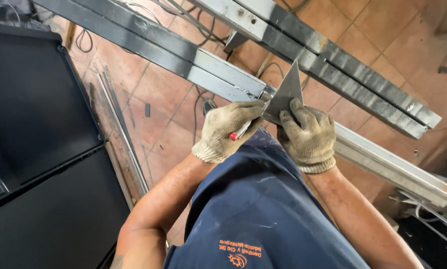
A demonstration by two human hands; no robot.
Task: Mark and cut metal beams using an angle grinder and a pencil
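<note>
My left hand [228, 130], in a worn knit glove, is closed around a marker with a red end [239, 132], its tip at the lower edge of a grey triangular steel plate [287, 92]. My gloved right hand [307, 133] presses that plate flat onto a long steel square tube [383, 160], which runs diagonally from upper left to lower right. The plate's point faces away from me. My blue shirt fills the bottom of the view between my forearms.
A second pair of steel tubes [343, 62] lies parallel, farther away. A large black metal panel [34, 129] fills the left side. Thin metal strips [126, 139] and cables [203, 99] lie on the terracotta tile floor under the tubes.
</note>
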